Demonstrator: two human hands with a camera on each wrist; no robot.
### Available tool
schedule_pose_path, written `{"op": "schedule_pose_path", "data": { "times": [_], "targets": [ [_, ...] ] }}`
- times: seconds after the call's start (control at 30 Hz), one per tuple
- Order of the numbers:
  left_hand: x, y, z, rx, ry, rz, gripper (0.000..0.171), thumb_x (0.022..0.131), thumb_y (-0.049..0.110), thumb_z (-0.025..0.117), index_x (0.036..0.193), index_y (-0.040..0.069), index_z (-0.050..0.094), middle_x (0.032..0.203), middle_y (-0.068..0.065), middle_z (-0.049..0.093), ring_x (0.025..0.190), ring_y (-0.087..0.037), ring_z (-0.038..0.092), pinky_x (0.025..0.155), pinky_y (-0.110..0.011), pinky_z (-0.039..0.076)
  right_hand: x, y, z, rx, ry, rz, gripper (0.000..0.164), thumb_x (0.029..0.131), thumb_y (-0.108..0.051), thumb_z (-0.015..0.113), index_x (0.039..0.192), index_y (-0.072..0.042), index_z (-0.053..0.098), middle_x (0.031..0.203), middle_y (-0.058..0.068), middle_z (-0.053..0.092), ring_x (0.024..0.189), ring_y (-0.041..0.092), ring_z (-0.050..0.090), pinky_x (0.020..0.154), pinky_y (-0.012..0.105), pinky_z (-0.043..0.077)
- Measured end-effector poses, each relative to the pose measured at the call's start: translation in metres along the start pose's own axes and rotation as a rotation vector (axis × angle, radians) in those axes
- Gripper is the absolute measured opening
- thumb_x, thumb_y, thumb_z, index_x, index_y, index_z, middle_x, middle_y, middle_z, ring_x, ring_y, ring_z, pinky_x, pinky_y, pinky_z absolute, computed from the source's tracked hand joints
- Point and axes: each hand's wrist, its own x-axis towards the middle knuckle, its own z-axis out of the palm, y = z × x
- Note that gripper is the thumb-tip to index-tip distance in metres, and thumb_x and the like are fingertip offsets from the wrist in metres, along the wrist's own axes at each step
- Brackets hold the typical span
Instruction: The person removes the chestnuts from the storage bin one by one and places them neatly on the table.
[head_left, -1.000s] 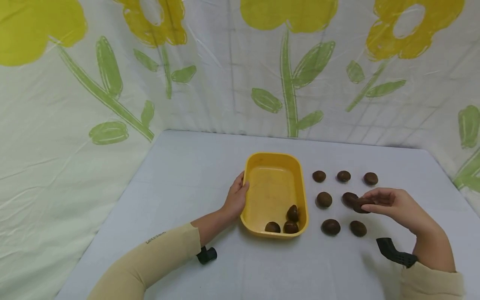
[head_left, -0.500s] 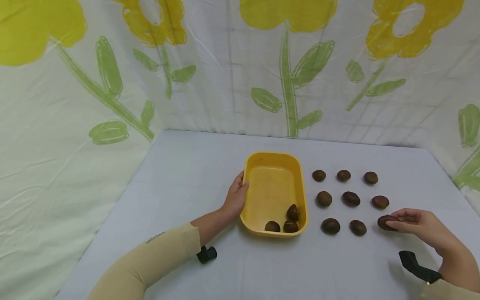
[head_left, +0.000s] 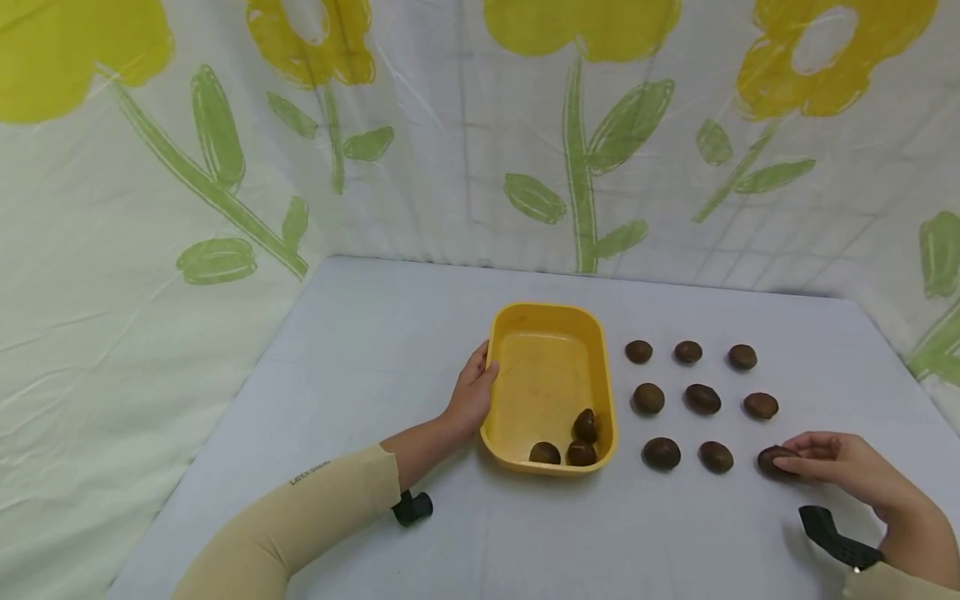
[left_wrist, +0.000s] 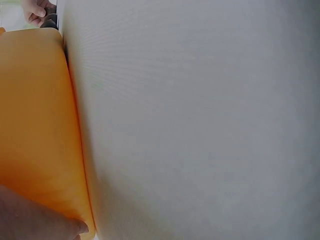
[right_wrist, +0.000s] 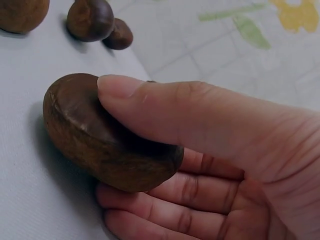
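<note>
My right hand (head_left: 847, 467) pinches a brown chestnut (right_wrist: 95, 135) low over the white tabletop, at the near right end of a grid of chestnuts. In the right wrist view the thumb lies on its top and the fingers curl around its far side. My left hand (head_left: 472, 396) grips the left side of a yellow plastic bin (head_left: 491, 425), thumb at the rim. Three chestnuts lie inside near its front edge, one of them a chestnut (head_left: 545, 453) at the left. On the left wrist view, the bin's outer wall (left_wrist: 35, 110) stands on the table beside the fingers.
Several chestnuts stand in three rows right of the bin, among them a middle chestnut (head_left: 702, 399) and a front chestnut (head_left: 662, 454). A white cloth (head_left: 420, 183) with yellow flowers hangs behind the table (head_left: 375, 333).
My right hand has moved right and nearer with its chestnut, then lowered it at the end of the front row. A chestnut in the middle row's right place has come into view. Left hand and bin stay put.
</note>
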Motion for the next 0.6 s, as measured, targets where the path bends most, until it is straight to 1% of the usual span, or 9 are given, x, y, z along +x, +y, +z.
{"op": "schedule_pose_path", "data": {
  "times": [0.2, 0.33, 0.4, 0.57, 0.6],
  "targets": [
    [0.0, 0.0009, 0.0008, 0.018, 0.009, -0.012, 0.049, 0.102, 0.019, 0.032, 0.149, 0.009, 0.02, 0.156, -0.006, 0.021, 0.143, -0.02, 0.018, 0.117, -0.041, 0.018, 0.0006, -0.003, 0.0014, -0.009, 0.014, 0.013, 0.051, 0.086, -0.034, 0.066, 0.111, 0.01, 0.058, 0.088, -0.004, 0.069, 0.071, -0.002, 0.055, 0.062, 0.018, 0.043],
    [-0.0005, 0.0012, 0.0012, 0.006, 0.009, -0.008, 0.049, 0.102, 0.018, 0.032, 0.149, 0.008, 0.02, 0.156, -0.006, 0.02, 0.144, -0.021, 0.018, 0.117, -0.041, 0.017, 0.0001, -0.003, 0.0016, -0.014, 0.018, 0.01, 0.049, 0.085, -0.033, 0.067, 0.108, 0.009, 0.059, 0.087, -0.004, 0.069, 0.07, -0.002, 0.055, 0.061, 0.018, 0.043],
    [-0.0042, 0.0075, 0.0009, -0.01, -0.003, -0.005, 0.049, 0.102, 0.016, 0.032, 0.148, 0.005, 0.019, 0.156, -0.009, 0.019, 0.144, -0.023, 0.017, 0.117, -0.043, 0.016, -0.0006, -0.0022, 0.0011, -0.026, 0.025, 0.009, 0.046, 0.085, -0.033, 0.067, 0.105, 0.007, 0.061, 0.086, -0.005, 0.069, 0.069, -0.002, 0.053, 0.061, 0.018, 0.041],
    [-0.0035, 0.0068, 0.0006, -0.014, -0.007, 0.002, 0.049, 0.102, 0.015, 0.032, 0.148, 0.005, 0.018, 0.156, -0.009, 0.019, 0.144, -0.023, 0.017, 0.117, -0.043, 0.016, -0.0016, 0.0006, -0.002, -0.051, 0.02, 0.033, 0.044, 0.085, -0.037, 0.066, 0.101, 0.004, 0.063, 0.088, -0.002, 0.069, 0.069, -0.001, 0.051, 0.06, 0.019, 0.04],
    [-0.0011, 0.0025, 0.0006, -0.007, -0.002, 0.008, 0.049, 0.102, 0.016, 0.031, 0.148, 0.006, 0.019, 0.156, -0.009, 0.02, 0.144, -0.023, 0.018, 0.117, -0.043, 0.016, -0.0017, 0.001, -0.0027, -0.055, 0.015, 0.032, 0.045, 0.085, -0.037, 0.066, 0.102, 0.005, 0.063, 0.089, -0.001, 0.069, 0.07, -0.001, 0.051, 0.061, 0.019, 0.04]
  ]
}}
